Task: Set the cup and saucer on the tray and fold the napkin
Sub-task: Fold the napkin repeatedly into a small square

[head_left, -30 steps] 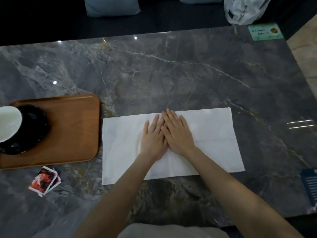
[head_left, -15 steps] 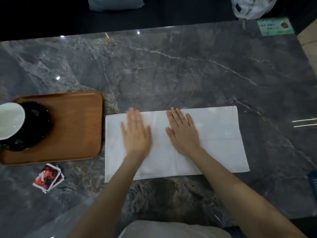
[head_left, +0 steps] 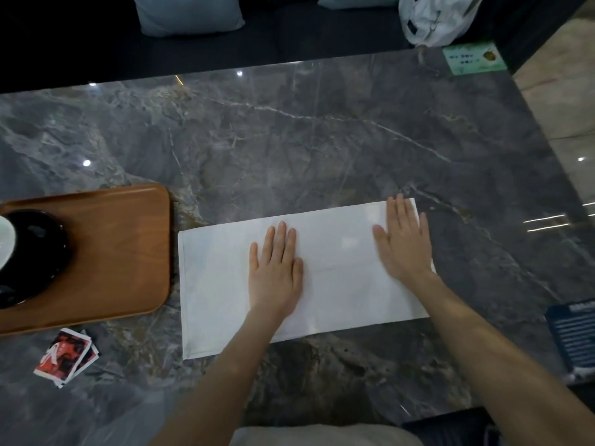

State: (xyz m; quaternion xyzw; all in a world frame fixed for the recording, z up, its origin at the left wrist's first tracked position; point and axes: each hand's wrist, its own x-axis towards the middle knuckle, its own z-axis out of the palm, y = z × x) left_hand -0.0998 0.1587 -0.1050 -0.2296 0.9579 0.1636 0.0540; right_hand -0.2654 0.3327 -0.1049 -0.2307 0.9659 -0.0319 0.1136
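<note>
The white napkin (head_left: 335, 252) lies flat as a long folded rectangle on the grey marble surface (head_left: 289, 140). The left hand (head_left: 276, 272) presses its middle with straight fingers, gripping nothing. The right hand (head_left: 404, 243), also flat and slightly blurred, rests on its right end; half a second ago it was nearer the left hand. Left of both hands, the tray (head_left: 119, 252) carries the black saucer (head_left: 35, 252) and what is probably the cup (head_left: 5, 243).
</note>
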